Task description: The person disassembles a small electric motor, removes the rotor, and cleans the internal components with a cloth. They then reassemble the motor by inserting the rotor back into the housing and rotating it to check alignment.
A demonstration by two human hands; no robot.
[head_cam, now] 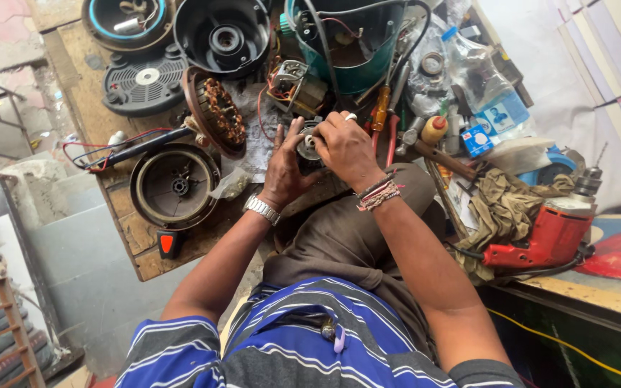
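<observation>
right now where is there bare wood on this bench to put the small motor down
Bare wood shows along the left edge of the worn wooden bench, beside the round black vent grille, and at the near corner past the round brown housing. The right side, around the red electric drill, is crowded.

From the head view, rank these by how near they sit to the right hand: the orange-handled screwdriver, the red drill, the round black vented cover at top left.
1. Orange-handled screwdriver: just above and slightly right of the right hand, nearly touching the fingers.
2. Round black vented cover: far to the upper left, past the copper-wound stator.
3. Red drill: far right and lower, beside the crumpled rag. These last two are fairly close in distance; the cover looks slightly nearer.
</observation>
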